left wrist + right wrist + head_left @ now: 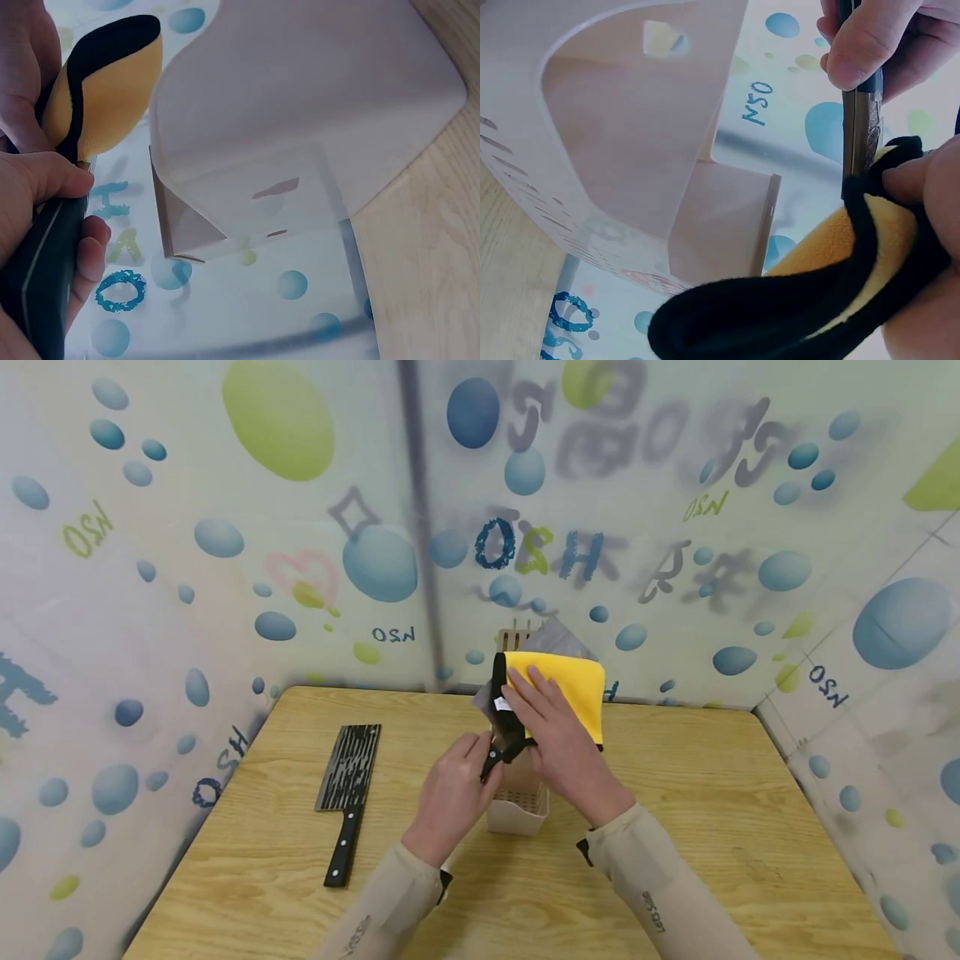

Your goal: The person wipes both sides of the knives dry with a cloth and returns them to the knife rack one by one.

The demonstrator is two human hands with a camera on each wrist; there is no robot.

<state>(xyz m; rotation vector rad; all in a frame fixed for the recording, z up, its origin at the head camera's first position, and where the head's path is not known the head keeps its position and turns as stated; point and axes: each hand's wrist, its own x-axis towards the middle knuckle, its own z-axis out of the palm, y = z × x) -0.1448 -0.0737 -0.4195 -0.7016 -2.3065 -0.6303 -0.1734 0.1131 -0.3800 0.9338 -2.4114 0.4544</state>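
Note:
My left hand (453, 797) grips the black riveted handle of a knife (491, 762). A yellow cloth (587, 689) with black edging is folded over the knife's blade, hiding most of it. In the right wrist view, a short stretch of patterned metal blade (862, 131) shows between handle and cloth. My right hand (566, 756) holds the cloth against the blade, its fingers lying over the yellow side and its thumb underneath. Both hands are above a beige slotted knife holder (517, 821), which they partly cover in the head view.
To the left on the wooden table (675, 860) lies a cleaver (348, 777) with a black-and-silver patterned blade and black handle. The holder's slotted back part (513, 639) rises behind the cloth. Patterned sheeting (300, 543) stands around the table's back and sides.

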